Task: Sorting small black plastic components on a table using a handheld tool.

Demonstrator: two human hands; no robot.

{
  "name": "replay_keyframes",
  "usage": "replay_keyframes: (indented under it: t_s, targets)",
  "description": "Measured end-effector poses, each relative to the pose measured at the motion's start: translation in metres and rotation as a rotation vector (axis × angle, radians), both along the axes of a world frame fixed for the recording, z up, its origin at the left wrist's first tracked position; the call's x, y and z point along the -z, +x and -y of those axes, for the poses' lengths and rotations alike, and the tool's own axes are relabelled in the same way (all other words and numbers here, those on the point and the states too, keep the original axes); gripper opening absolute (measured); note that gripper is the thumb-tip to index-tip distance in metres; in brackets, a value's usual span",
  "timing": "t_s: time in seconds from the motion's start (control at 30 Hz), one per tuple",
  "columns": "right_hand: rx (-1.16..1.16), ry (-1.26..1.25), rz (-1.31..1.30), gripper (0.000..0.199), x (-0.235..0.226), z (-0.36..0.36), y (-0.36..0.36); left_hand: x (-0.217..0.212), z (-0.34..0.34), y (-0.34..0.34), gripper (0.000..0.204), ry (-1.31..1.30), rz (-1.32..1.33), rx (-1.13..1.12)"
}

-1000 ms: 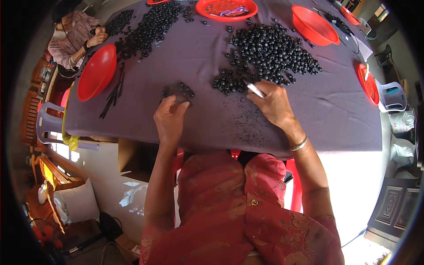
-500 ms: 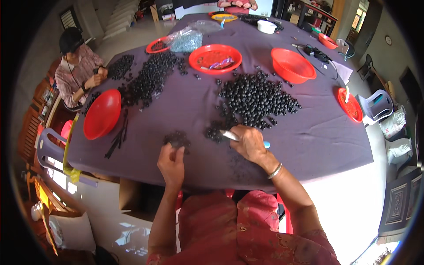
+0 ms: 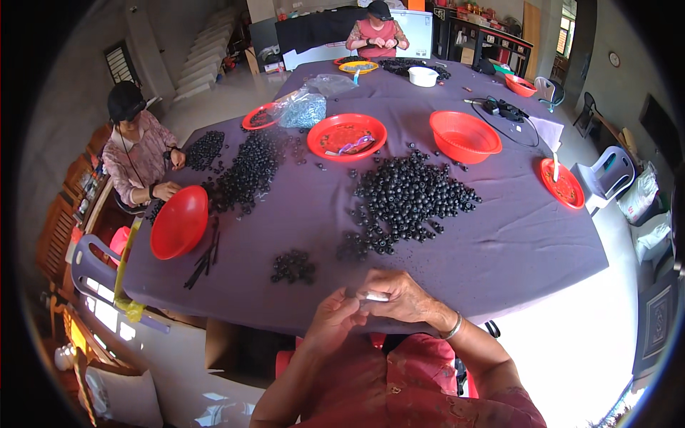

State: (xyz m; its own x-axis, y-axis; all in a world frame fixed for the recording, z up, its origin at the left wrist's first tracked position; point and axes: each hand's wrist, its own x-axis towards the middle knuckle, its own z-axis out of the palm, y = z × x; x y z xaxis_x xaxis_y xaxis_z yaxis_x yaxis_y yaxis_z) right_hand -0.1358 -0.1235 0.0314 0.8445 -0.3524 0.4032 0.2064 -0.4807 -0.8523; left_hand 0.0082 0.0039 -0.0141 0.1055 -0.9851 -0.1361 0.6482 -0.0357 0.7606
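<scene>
My right hand [image 3: 407, 296] holds a small white stick-like tool [image 3: 374, 297] at the near table edge. My left hand [image 3: 335, 317] meets it, fingertips pinched at the tool's tip; whether a bead sits between them is hidden. Just beyond the hands lies a small cluster of black beads [image 3: 293, 266] on the purple tablecloth [image 3: 499, 250]. A large pile of black beads [image 3: 410, 198] spreads further out, right of centre.
Red bowls stand around the table: one at left [image 3: 178, 222], one at centre back [image 3: 347, 136], a basket [image 3: 464, 135], a plate at right [image 3: 566, 184]. Another bead pile [image 3: 246, 171] lies left. A person [image 3: 139, 153] sits left, another [image 3: 377, 32] far end.
Both hands have drawn back from the bead piles to the near table edge and come together around the white tool. The view has tilted up, showing more of the table.
</scene>
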Motion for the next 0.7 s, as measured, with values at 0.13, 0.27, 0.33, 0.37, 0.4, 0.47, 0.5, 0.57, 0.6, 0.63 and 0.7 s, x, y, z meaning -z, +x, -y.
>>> replay_keyframes:
  t_s: [0.13, 0.27, 0.33, 0.37, 0.4, 0.47, 0.5, 0.57, 0.6, 0.63, 0.7]
  targets:
    - [-0.038, 0.039, -0.017, 0.019, -0.007, 0.001, -0.002, -0.001, 0.002, 0.003, 0.008, 0.007, -0.076, 0.025]
    - [0.019, -0.048, -0.022, 0.019, -0.007, -0.004, 0.0, 0.003, 0.005, 0.001, 0.012, -0.075, -0.044, -0.034]
    - [0.066, -0.084, 0.004, 0.02, -0.007, -0.009, 0.001, 0.001, 0.005, 0.0, 0.013, -0.103, -0.085, -0.037]
    - [0.066, -0.078, 0.001, 0.02, -0.006, -0.011, -0.001, 0.001, 0.003, -0.001, 0.015, -0.064, -0.121, -0.02]
    - [0.092, -0.144, 0.011, 0.021, -0.006, -0.012, -0.002, 0.0, 0.0, -0.001, 0.016, -0.026, -0.156, -0.004]
    - [0.112, -0.194, 0.012, 0.022, -0.007, -0.014, -0.004, -0.003, -0.004, -0.002, 0.017, -0.027, -0.134, 0.009]
    - [0.115, -0.199, 0.0, 0.022, -0.01, -0.015, -0.004, -0.003, -0.005, -0.002, 0.018, -0.032, -0.109, 0.021]
    - [0.115, -0.193, -0.019, 0.022, -0.012, -0.017, -0.004, -0.003, -0.009, -0.006, 0.019, 0.005, -0.116, -0.016]
    - [0.119, -0.217, 0.009, 0.022, -0.012, -0.018, -0.003, -0.003, -0.01, -0.008, 0.019, 0.025, -0.114, -0.048]
    - [0.12, -0.236, 0.036, 0.021, -0.011, -0.016, -0.001, -0.001, -0.008, -0.006, 0.019, 0.044, -0.122, -0.053]
    - [0.07, -0.174, 0.075, 0.023, -0.004, -0.01, 0.003, 0.003, -0.008, -0.004, 0.022, -0.051, -0.098, -0.021]
